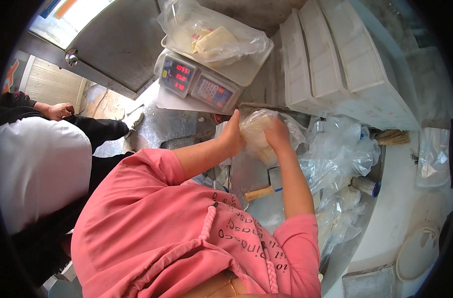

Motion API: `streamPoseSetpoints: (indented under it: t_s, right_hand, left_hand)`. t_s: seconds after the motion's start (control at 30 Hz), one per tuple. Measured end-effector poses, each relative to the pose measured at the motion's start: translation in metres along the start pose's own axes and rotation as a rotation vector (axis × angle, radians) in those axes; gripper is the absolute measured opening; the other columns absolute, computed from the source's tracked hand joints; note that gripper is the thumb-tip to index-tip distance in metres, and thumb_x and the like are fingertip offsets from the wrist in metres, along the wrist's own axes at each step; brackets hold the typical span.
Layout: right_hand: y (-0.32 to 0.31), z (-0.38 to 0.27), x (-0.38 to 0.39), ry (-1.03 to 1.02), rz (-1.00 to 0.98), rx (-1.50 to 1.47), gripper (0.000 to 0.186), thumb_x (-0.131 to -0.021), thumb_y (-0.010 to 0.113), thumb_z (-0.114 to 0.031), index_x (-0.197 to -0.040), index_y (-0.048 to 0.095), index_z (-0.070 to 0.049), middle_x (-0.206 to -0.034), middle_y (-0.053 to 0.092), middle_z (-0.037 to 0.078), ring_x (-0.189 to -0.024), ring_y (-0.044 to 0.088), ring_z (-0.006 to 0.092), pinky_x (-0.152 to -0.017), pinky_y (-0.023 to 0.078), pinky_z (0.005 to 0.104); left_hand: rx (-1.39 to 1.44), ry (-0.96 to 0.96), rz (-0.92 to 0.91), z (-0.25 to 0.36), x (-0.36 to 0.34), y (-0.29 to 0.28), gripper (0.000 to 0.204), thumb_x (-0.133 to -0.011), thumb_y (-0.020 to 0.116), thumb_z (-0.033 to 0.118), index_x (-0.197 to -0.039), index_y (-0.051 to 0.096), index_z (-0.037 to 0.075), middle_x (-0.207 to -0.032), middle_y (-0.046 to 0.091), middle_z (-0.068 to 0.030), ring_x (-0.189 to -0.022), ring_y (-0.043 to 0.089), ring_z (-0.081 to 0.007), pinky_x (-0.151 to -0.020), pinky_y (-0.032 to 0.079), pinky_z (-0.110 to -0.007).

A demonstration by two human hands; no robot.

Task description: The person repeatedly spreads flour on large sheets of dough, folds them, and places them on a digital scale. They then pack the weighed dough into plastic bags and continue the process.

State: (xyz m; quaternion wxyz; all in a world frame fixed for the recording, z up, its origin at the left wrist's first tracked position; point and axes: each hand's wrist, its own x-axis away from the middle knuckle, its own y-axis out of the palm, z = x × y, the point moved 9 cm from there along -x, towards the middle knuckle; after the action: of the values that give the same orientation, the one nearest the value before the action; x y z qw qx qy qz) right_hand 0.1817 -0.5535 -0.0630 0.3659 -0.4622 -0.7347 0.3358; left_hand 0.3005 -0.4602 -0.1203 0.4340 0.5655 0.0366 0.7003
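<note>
Your right hand point(277, 133) touches the clear bag point(256, 144), fingertips hidden; whether they pinch, I cannot tell. Your left hand point(231, 134) meets its left side, thumb raised, other fingers obscured. Between your hands, plastic blurs the bag's pale contents. Beyond, another bag point(251, 45) covers part of the scale point(211, 92).

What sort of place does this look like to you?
Probably a small food shop or stall: a lit digital scale holds a bag of pale pieces, with loose clear plastic bags nearby.
</note>
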Motion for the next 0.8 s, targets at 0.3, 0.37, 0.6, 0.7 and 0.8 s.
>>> streamPoseSetpoints:
  t_s: [0.3,0.37,0.6,0.7,0.8]
  right_hand:
    - [-0.185,-0.146,0.101,-0.524,0.22,0.068,0.022,-0.072,0.061,0.002,-0.093,0.056,-0.004,-0.084,0.059,0.011,-0.078,0.056,0.0312,-0.069,0.045,0.0378]
    - [-0.204,-0.18,0.096,-0.509,0.137,-0.048,0.023,-0.071,0.061,0.003,-0.093,0.058,-0.003,-0.084,0.059,0.011,-0.076,0.058,0.0268,-0.069,0.046,0.0318]
    - [-0.189,-0.215,0.018,-0.491,0.395,-0.773,0.037,-0.086,0.057,-0.016,-0.117,0.047,0.001,-0.093,0.059,0.008,-0.086,0.056,0.0187,-0.083,0.042,0.03]
    - [-0.087,-0.235,-0.021,-0.203,-0.262,-1.74,0.035,-0.093,0.046,-0.029,-0.114,0.048,-0.003,-0.109,0.053,0.012,-0.096,0.052,0.0206,-0.085,0.042,0.0322]
    - [-0.015,-0.279,-0.064,0.091,-0.433,-1.878,0.032,-0.087,0.055,-0.025,-0.11,0.051,-0.002,-0.102,0.057,0.01,-0.09,0.057,0.0219,-0.081,0.045,0.0336]
  left_hand:
    - [-1.18,1.513,-0.714,0.124,0.169,0.161,0.078,-0.073,0.07,0.027,-0.133,0.028,0.0,-0.129,0.04,-0.0224,-0.121,0.039,-0.0307,-0.099,0.032,-0.039]
    - [-1.192,1.218,-0.868,0.131,0.167,0.17,0.079,-0.073,0.071,0.027,-0.134,0.028,0.0,-0.126,0.045,-0.0199,-0.117,0.044,-0.0275,-0.096,0.036,-0.037]
    - [-0.247,0.331,-0.702,0.178,0.143,0.128,0.033,-0.08,0.065,0.015,-0.107,0.055,-0.001,-0.095,0.062,-0.0113,-0.084,0.063,-0.0192,-0.073,0.051,-0.034]
    - [-0.02,0.676,-0.583,0.254,0.13,0.088,0.028,-0.085,0.059,0.012,-0.11,0.051,0.001,-0.1,0.06,-0.0099,-0.089,0.062,-0.02,-0.076,0.053,-0.033]
    - [0.035,0.934,-0.489,0.297,0.11,0.071,0.025,-0.086,0.056,0.011,-0.107,0.052,-0.001,-0.097,0.06,-0.011,-0.085,0.062,-0.0195,-0.073,0.052,-0.033]
